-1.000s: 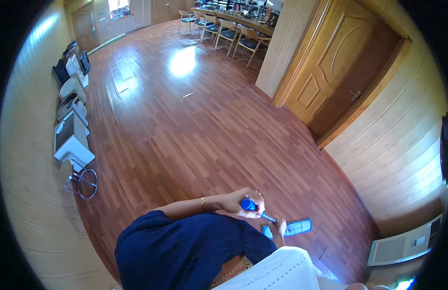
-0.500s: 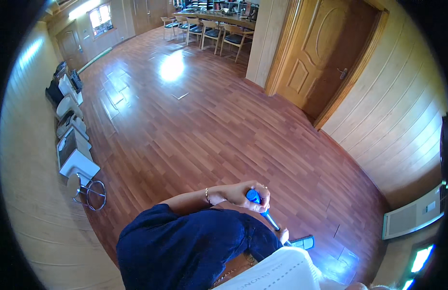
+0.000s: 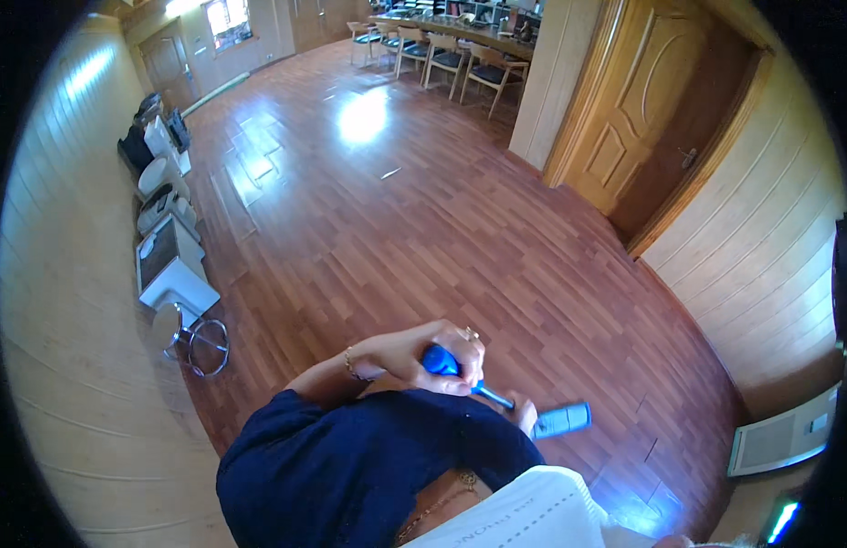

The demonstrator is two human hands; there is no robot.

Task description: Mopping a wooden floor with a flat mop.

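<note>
Both hands' fingers grip a blue-handled mop [image 3: 441,361] above bare wood floor [image 3: 423,228].

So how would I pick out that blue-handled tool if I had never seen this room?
Start at the wide wooden floor and look down to the person's dark blue sleeve at the lower edge. Just above it, the left hand grips the blue-handled tool, whose thin shaft runs down to the right hand. It is the only bright blue thing there; the flat grey object beside it is paler.
</note>
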